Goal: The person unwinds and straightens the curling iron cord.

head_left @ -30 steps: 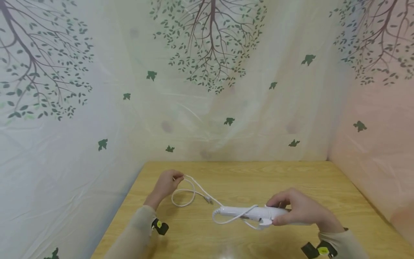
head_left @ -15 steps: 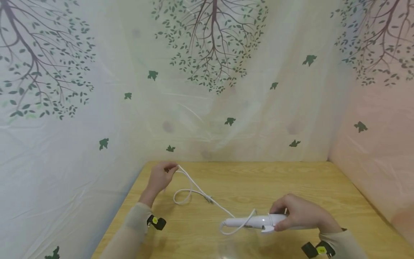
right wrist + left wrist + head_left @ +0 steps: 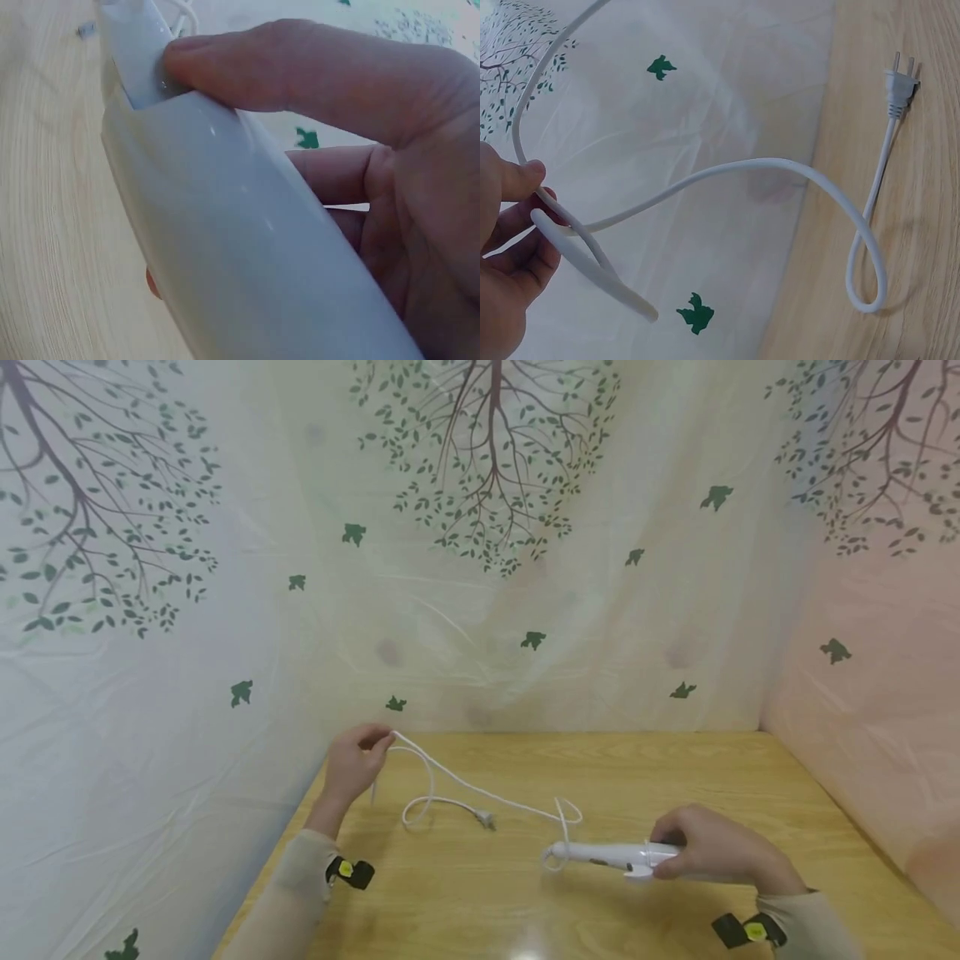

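A white curling iron (image 3: 615, 855) is held level above the table by my right hand (image 3: 708, 847), its cord end pointing left. In the right wrist view, the thumb lies along the top of its smooth white body (image 3: 240, 217) and the fingers wrap around the far side. My left hand (image 3: 354, 766) pinches the white power cord (image 3: 472, 787) between thumb and fingers, up near the table's far left corner. Loops of cord hang from that hand, plain in the left wrist view. The two-pin plug (image 3: 901, 90) rests on the tabletop.
The wooden table (image 3: 480, 910) is bordered by a pale curtain (image 3: 450, 610) printed with trees and green birds, behind it and on both sides. Black wrist camera mounts (image 3: 351, 872) sit on both sleeves.
My left hand has moved left and away with the cord. The cord wrapped over the curling iron has come off most of its body. The right hand and iron have shifted slightly right.
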